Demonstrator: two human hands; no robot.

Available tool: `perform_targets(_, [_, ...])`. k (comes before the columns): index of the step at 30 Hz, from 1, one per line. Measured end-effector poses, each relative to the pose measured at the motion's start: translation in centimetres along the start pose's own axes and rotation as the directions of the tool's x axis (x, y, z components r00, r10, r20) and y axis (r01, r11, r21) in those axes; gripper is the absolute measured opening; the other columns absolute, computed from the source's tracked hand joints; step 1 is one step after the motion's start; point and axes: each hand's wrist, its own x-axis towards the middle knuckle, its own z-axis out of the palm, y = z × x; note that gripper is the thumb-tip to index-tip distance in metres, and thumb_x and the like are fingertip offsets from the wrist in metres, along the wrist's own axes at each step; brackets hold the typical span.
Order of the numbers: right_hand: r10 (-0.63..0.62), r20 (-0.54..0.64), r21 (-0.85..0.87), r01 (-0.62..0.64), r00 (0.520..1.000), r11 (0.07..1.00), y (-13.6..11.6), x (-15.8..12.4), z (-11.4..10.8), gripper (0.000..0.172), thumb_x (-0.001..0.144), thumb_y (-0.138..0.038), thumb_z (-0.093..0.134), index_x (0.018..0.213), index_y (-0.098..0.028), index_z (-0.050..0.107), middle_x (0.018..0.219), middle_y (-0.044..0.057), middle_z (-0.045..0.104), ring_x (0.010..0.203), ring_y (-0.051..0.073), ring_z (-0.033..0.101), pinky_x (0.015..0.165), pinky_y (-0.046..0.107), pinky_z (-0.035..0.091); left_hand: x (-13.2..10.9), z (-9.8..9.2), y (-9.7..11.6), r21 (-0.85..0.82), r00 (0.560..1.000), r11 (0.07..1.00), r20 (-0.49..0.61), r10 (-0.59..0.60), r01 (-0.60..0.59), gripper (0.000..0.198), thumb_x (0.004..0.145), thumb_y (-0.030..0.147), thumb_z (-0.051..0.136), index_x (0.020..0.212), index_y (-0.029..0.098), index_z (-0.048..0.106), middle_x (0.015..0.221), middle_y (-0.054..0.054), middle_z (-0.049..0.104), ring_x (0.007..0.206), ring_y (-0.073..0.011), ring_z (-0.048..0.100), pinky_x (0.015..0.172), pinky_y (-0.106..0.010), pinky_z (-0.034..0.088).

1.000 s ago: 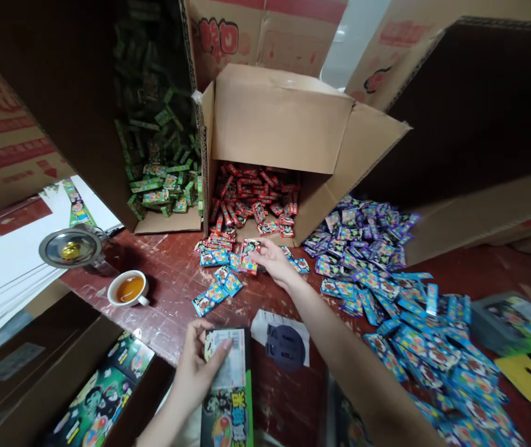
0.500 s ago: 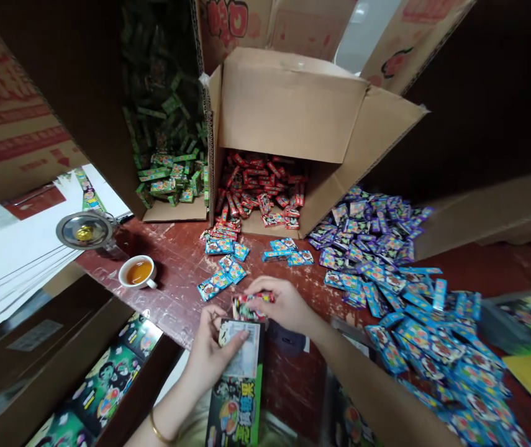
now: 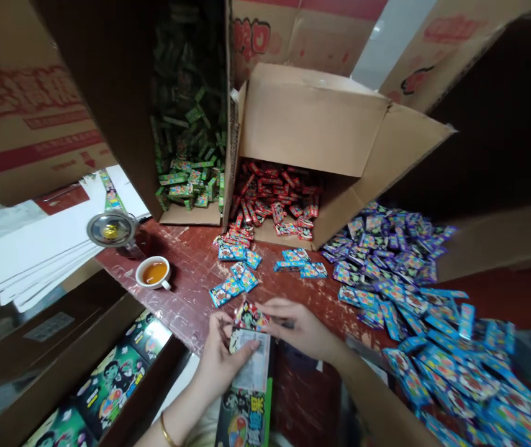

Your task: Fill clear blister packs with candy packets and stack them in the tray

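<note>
My left hand grips a black and green printed box near its upper end, the thumb lying across a pale panel. At the box's top end, my right hand has its fingers around small red packets, which partly stick out of the opening. Just beyond my hands lie several blue packets on the dark red table. Red packets fill the mouth of a cardboard box behind them. How deep the held packets sit is hidden by my fingers.
Green packets lie in a tall carton at the left. Purple packets and blue packets are heaped at the right. A cup of tea stands beside a lidded glass pot. Printed boxes fill a carton at lower left.
The view has shifted, so the surroundings appear farther right. My right hand has lowered the red packets against the box's top end, and they show less above it.
</note>
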Motion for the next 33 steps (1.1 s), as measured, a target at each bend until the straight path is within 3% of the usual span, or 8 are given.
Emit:
perform_targets(3, [0.069,0.134,0.019,-0.072,0.989,0.997,0.0,0.5,-0.9,0.034,0.081,-0.043,0.068,0.105,-0.019,0.073,0.100,0.010,0.068,0.088,0.020,0.064,0.076,0.033,0.051,0.3,-0.4,0.0,-0.027,0.997,1.000,0.073,0.010,-0.008,0.058,0.078,0.031,0.071,0.117,0.026,0.028,0.105,-0.005,0.069,0.089,-0.0165,0.068,0.080,-0.030,0.051])
perform_targets(7, [0.147,0.093,0.061,-0.153,0.985,0.986,-0.7,3.1,-0.9,0.032,0.071,-0.044,0.076,0.083,-0.014,0.072,0.080,0.007,0.068,0.070,0.017,0.063,0.063,0.028,0.049,1.0,-1.0,0.2,-0.035,0.983,0.999,0.182,-0.008,0.014,0.048,0.078,0.032,0.071,0.114,0.022,0.040,0.103,-0.008,0.069,0.091,-0.0174,0.067,0.079,-0.028,0.050])
perform_targets(15, [0.117,0.162,-0.004,-0.118,0.980,0.993,-2.2,9.1,0.5,0.030,0.063,-0.040,0.081,0.078,-0.015,0.073,0.070,0.003,0.064,0.056,0.011,0.053,0.052,0.023,0.041,1.8,-1.8,-0.3,-0.180,1.000,0.983,-0.006,-0.022,0.021,0.054,0.072,0.039,0.076,0.107,0.025,0.037,0.093,-0.004,0.069,0.079,-0.0158,0.067,0.070,-0.027,0.049])
perform_targets(20, [0.198,0.322,-0.033,-0.198,0.926,0.980,-1.9,9.8,0.1,0.030,0.061,-0.041,0.082,0.075,-0.016,0.075,0.069,0.003,0.066,0.055,0.011,0.054,0.051,0.023,0.041,2.4,-2.0,-1.4,-0.204,0.999,0.978,0.013,-0.049,0.051,0.060,0.064,0.047,0.079,0.104,0.025,0.039,0.080,-0.001,0.066,0.063,-0.0117,0.059,0.059,-0.022,0.042])
perform_targets(23, [0.150,0.479,-0.127,-0.101,0.865,0.987,-2.1,9.7,-0.1,0.028,0.063,-0.043,0.081,0.075,-0.018,0.076,0.075,0.004,0.067,0.062,0.013,0.058,0.053,0.023,0.043,2.8,-2.4,-2.0,-0.128,0.997,0.989,0.048,-0.068,0.073,0.068,0.060,0.051,0.080,0.113,0.027,0.044,0.069,0.002,0.059,0.056,-0.0117,0.054,0.055,-0.022,0.040])
perform_targets(25, [0.065,0.481,-0.220,0.049,0.874,0.974,-2.6,10.9,-0.2,0.024,0.068,-0.042,0.079,0.067,-0.018,0.075,0.077,0.004,0.066,0.067,0.014,0.059,0.056,0.024,0.045,3.2,-2.8,-2.3,-0.090,0.996,0.993,0.066,-0.064,0.070,0.065,0.060,0.053,0.079,0.113,0.032,0.048,0.065,0.002,0.055,0.055,-0.0140,0.053,0.053,-0.025,0.039])
perform_targets(29, [-0.171,0.219,-0.584,0.270,0.960,0.766,-3.8,18.2,0.4,0.018,0.084,-0.030,0.066,0.074,-0.016,0.072,0.089,0.010,0.067,0.083,0.020,0.062,0.076,0.034,0.051,4.1,-3.7,-2.6,-0.053,0.993,0.996,0.093,-0.066,0.072,0.050,0.060,0.051,0.077,0.097,0.030,0.052,0.064,0.004,0.049,0.052,-0.0117,0.045,0.052,-0.024,0.034])
perform_targets(33, [-0.354,0.202,-0.877,0.330,0.913,0.350,-4.7,29.1,2.7,0.023,0.081,-0.006,0.058,0.102,-0.006,0.069,0.148,0.022,0.034,0.136,0.038,0.032,0.108,0.053,0.032,5.2,-4.2,-2.8,0.074,0.989,0.994,0.119,-0.084,0.076,0.047,0.061,0.047,0.077,0.086,0.023,0.045,0.060,0.006,0.043,0.050,-0.0069,0.029,0.051,-0.022,0.021])
